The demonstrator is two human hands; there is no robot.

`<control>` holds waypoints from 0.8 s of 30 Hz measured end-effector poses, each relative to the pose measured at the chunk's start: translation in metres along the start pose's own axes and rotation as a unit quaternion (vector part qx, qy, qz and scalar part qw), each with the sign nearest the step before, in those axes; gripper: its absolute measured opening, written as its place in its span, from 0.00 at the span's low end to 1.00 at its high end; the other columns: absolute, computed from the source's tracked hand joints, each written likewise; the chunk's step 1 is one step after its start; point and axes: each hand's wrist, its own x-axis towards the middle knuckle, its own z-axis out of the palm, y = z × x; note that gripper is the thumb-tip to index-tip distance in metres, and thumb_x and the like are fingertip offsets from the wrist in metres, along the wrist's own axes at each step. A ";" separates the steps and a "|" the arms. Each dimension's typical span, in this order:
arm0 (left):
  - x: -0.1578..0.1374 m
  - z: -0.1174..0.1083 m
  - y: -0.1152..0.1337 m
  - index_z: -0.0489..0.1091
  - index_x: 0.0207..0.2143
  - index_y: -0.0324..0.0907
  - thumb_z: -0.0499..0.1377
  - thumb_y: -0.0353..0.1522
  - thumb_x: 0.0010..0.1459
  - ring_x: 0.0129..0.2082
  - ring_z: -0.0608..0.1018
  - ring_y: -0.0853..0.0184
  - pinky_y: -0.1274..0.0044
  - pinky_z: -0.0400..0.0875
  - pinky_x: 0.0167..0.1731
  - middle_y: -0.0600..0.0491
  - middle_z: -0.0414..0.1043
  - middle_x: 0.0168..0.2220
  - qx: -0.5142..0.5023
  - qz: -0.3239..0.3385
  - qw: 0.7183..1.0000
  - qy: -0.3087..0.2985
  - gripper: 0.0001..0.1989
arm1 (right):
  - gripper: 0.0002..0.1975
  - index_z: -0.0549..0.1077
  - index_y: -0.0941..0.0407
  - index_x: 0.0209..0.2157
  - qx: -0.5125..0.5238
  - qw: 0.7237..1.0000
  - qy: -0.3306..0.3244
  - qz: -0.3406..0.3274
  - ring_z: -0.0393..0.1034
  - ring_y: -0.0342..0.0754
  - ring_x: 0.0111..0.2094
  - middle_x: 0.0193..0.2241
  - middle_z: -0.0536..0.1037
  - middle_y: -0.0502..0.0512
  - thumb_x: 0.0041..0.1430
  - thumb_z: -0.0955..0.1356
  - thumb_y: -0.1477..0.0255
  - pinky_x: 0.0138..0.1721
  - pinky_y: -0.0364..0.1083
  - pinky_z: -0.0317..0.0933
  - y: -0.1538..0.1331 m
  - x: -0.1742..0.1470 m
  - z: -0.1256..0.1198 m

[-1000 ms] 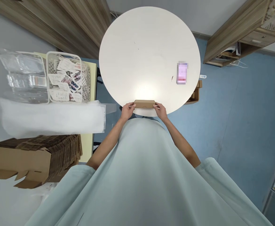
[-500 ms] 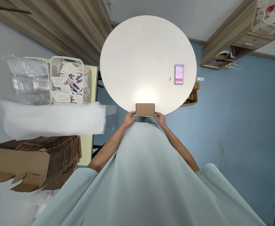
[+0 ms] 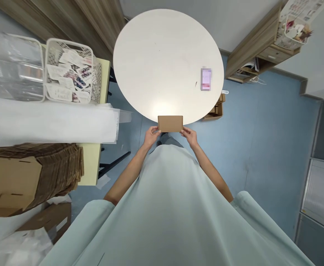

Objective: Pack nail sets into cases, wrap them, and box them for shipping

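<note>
A small brown cardboard box (image 3: 170, 123), closed on top, is held level at the near edge of the round white table (image 3: 162, 55). My left hand (image 3: 151, 136) grips its left end, the thumb at the near corner and the fingers along the side. At the right end my right hand (image 3: 190, 136) pinches the box the same way. The box overlaps the table's rim and juts out toward my body; whether its underside touches the table I cannot tell.
On the table's right lies a phone (image 3: 206, 79). To my left, a yellow side table (image 3: 91, 166) bears a white basket of cards (image 3: 69, 72), white sheets (image 3: 53, 120) and stacked flat cartons (image 3: 59, 170). An open carton (image 3: 215, 112) stands on the floor at right.
The whole view has shifted, with the table now higher and slightly left. The box sits a little further out over the table's near edge, still between both hands.
</note>
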 end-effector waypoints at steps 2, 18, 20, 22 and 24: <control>-0.012 0.009 -0.005 0.73 0.52 0.43 0.73 0.50 0.60 0.57 0.86 0.53 0.55 0.82 0.61 0.37 0.83 0.60 -0.009 -0.004 1.000 -0.018 0.28 | 0.32 0.86 0.55 0.51 -0.003 1.000 0.011 -0.005 0.87 0.59 0.52 0.52 0.89 0.62 0.51 0.84 0.49 0.62 0.62 0.79 0.003 -0.016 -0.011; -0.045 0.088 0.026 0.77 0.54 0.42 0.76 0.55 0.56 0.54 0.88 0.50 0.54 0.83 0.60 0.37 0.84 0.59 0.025 0.011 0.991 -0.131 0.35 | 0.27 0.81 0.52 0.44 0.067 0.991 0.110 0.047 0.89 0.55 0.42 0.43 0.90 0.58 0.50 0.86 0.54 0.47 0.52 0.83 0.029 -0.104 -0.098; -0.041 0.106 0.032 0.77 0.54 0.41 0.75 0.57 0.56 0.53 0.88 0.50 0.54 0.83 0.59 0.37 0.85 0.57 0.042 0.011 0.990 -0.136 0.36 | 0.27 0.81 0.52 0.44 0.077 0.989 0.117 0.044 0.89 0.55 0.42 0.42 0.90 0.58 0.50 0.86 0.53 0.46 0.50 0.82 0.029 -0.101 -0.114; -0.037 0.129 0.038 0.78 0.54 0.40 0.75 0.58 0.56 0.52 0.89 0.50 0.54 0.84 0.59 0.37 0.85 0.55 0.058 0.010 0.988 -0.142 0.36 | 0.28 0.80 0.53 0.44 0.093 0.987 0.122 0.040 0.89 0.55 0.42 0.42 0.90 0.58 0.50 0.86 0.52 0.44 0.49 0.81 0.030 -0.095 -0.133; -0.033 0.158 0.044 0.77 0.55 0.40 0.75 0.57 0.57 0.51 0.89 0.50 0.54 0.84 0.59 0.38 0.86 0.53 0.071 0.010 0.987 -0.147 0.36 | 0.28 0.79 0.53 0.44 0.110 0.985 0.124 0.041 0.89 0.54 0.41 0.42 0.89 0.57 0.50 0.85 0.51 0.43 0.47 0.79 0.030 -0.088 -0.157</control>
